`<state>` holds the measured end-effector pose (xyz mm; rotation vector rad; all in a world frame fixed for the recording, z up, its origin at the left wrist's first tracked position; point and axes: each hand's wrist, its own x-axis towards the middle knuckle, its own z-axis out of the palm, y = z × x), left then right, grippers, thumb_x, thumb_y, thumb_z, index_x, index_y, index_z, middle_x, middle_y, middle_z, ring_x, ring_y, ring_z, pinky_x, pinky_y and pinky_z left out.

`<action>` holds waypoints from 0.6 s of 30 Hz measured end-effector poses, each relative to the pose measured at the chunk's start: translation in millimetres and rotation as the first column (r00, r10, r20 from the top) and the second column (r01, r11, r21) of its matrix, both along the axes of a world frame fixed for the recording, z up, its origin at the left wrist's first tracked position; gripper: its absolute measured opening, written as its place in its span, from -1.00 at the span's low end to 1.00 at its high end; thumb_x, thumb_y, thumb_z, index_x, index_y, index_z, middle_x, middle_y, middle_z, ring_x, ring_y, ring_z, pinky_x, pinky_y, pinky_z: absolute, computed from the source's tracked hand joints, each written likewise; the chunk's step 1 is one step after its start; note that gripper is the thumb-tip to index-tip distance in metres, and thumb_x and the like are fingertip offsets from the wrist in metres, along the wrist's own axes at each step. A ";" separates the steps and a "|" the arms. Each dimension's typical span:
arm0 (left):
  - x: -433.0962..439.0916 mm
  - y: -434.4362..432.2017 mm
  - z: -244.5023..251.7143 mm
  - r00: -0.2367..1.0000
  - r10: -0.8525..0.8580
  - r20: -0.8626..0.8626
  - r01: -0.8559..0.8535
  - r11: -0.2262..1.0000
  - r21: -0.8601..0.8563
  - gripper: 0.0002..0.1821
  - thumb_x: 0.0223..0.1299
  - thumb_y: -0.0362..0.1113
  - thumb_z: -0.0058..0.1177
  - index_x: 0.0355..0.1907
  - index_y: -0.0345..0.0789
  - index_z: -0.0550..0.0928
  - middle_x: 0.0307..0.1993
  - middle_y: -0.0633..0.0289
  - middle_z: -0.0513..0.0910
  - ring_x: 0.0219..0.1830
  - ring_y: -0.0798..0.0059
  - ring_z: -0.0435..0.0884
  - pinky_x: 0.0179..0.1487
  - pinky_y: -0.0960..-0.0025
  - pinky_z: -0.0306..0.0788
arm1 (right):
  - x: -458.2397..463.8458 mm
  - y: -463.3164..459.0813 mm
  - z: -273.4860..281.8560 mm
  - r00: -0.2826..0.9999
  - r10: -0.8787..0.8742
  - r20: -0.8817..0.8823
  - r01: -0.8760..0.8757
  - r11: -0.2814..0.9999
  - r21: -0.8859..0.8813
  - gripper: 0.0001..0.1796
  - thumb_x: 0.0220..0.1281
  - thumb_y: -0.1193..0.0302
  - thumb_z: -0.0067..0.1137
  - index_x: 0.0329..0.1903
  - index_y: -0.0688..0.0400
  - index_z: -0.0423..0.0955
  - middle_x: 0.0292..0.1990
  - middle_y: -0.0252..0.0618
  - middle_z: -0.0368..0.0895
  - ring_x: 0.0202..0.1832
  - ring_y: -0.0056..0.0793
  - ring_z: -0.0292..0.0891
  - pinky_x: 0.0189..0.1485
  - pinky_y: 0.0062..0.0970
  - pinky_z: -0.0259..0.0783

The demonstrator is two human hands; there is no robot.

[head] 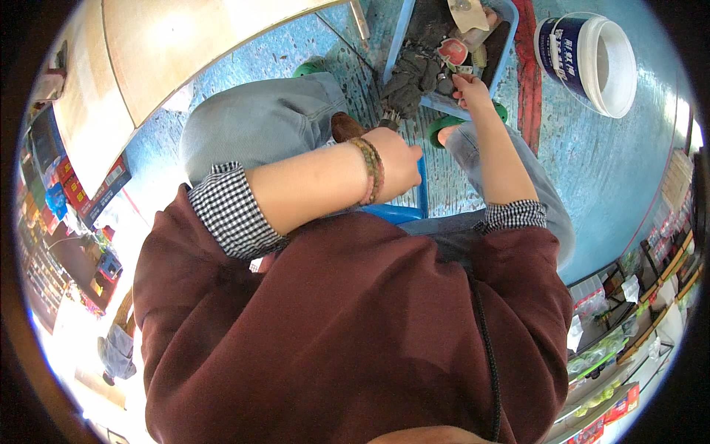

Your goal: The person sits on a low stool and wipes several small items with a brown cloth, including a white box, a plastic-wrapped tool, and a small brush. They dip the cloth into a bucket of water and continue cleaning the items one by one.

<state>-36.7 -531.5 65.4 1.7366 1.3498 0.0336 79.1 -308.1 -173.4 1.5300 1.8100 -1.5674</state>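
Note:
My left hand (394, 166), with a beaded bracelet at the wrist, is closed around the end of what looks like a folded dark umbrella (407, 83). Metal rib tips show just beyond the fist, and its crumpled black cloth reaches to a blue plastic bin (513, 28). My right hand (471, 93) is at the bin's near edge, thumb and fingers close together; whether something small is between them is unclear. Beside those fingers lie a red-and-white piece (454, 51) and other small odds and ends in the bin. A brown rounded object (346, 127) is partly hidden behind my left wrist.
A white bucket (618, 66) with a dark blue label lies tipped at right on the worn blue floor (588, 183). A pale tabletop (166, 44) juts in at upper left. Part of a blue stool (396, 213) shows beneath me. Stocked shelves (627, 333) stand at lower right.

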 end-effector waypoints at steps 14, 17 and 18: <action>20.9 -1.9 10.7 0.980 -0.198 -0.007 0.198 0.980 -0.036 -0.68 -0.02 -0.31 0.05 -0.12 -0.09 0.60 -0.20 0.13 0.52 -0.21 0.12 0.61 -0.19 0.12 0.48 | 40.5 -72.7 44.3 0.952 0.280 0.122 -0.203 0.877 -0.435 -0.51 0.11 -0.07 0.15 -0.19 0.10 0.51 -0.37 -0.40 0.57 -0.47 -0.57 0.38 -0.45 -0.47 0.27; 20.5 -10.6 11.3 0.978 -0.205 -0.041 0.204 0.979 -0.025 -0.71 -0.02 -0.31 0.05 -0.15 -0.09 0.61 -0.21 0.13 0.52 -0.22 0.14 0.62 -0.21 0.12 0.48 | 55.3 -115.7 16.6 0.976 -0.096 0.196 0.179 0.866 -0.467 -0.37 -0.01 -0.17 0.22 -0.07 0.06 0.48 -0.22 -0.35 0.54 -0.22 -0.49 0.37 -0.26 -0.34 0.26; 19.1 -15.1 12.2 0.986 -0.166 -0.032 0.166 0.986 0.006 -0.74 -0.02 -0.31 0.05 -0.20 -0.09 0.62 -0.22 0.14 0.53 -0.24 0.14 0.62 -0.23 0.13 0.49 | 52.9 -124.0 6.9 0.963 -0.187 0.193 0.260 0.829 -0.494 -0.35 -0.03 -0.18 0.23 -0.05 0.05 0.47 -0.18 -0.34 0.53 -0.19 -0.48 0.36 -0.22 -0.33 0.24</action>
